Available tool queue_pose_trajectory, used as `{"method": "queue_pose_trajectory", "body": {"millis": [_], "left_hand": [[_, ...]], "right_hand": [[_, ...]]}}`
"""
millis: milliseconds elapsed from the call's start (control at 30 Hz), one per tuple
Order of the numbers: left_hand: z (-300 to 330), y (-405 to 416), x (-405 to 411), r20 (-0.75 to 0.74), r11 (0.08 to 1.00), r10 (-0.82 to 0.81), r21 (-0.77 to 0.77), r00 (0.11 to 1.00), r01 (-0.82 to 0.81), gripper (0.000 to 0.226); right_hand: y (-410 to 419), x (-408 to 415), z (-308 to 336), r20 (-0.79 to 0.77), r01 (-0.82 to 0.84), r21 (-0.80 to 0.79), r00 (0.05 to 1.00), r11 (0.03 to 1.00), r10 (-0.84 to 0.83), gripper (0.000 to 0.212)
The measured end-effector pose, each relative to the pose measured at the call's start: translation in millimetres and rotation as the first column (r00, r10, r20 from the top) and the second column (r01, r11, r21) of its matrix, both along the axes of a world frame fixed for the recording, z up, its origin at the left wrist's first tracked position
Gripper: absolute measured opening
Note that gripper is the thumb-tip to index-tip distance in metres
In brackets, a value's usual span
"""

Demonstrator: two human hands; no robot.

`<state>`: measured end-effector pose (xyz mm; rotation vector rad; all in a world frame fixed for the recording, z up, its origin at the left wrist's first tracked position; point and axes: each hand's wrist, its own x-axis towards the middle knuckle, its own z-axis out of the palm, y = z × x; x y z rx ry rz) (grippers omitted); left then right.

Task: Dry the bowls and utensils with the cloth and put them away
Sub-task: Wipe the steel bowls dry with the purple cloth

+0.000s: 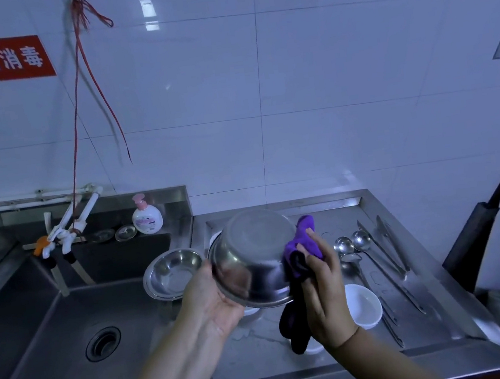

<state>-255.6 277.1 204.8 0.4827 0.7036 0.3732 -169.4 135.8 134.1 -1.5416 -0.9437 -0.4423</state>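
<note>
Right hand (324, 297), cloth (302, 247) against bowl (251, 257)

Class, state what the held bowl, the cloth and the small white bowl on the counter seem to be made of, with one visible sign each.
Held bowl: likely stainless steel, shiny grey with reflections.
Cloth: soft fabric, maybe microfibre; purple, crumpled, hanging limp.
White bowl: probably ceramic or plastic; smooth, opaque, glossy. The look leaves it open.

Kitchen, steel sink (51, 311), tiled wall (326, 99)
</note>
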Motion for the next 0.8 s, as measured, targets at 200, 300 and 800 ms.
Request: {"method": "queue_pose_trajectory", "body": {"millis": [200, 300, 800], "left_hand": [[-10.7, -13.6, 7.9, -0.085, 0.988, -0.056, 0.136, 0.995, 0.068, 0.041], [-12.9, -19.5, 8.1, -0.178, 0.959, -0.07, 0.259, 0.982, 0.115, 0.043], [-40.3, 51.1, -25.5, -0.54, 0.662, 0.058, 0.65, 0.84, 0.373, 0.01]], "right_hand": [[-13.9, 22.6, 11.6, -0.185, -0.078, 0.021, 0.979, 0.997, 0.081, 0.032], [-19.4, 38.0, 11.9, -0.324, -0.179, 0.015, 0.93, 0.984, 0.174, 0.032], [39.7, 48.4, -30.2, -0.669, -0.311, -0.159, 0.732, 0.937, 0.13, 0.03]]}}
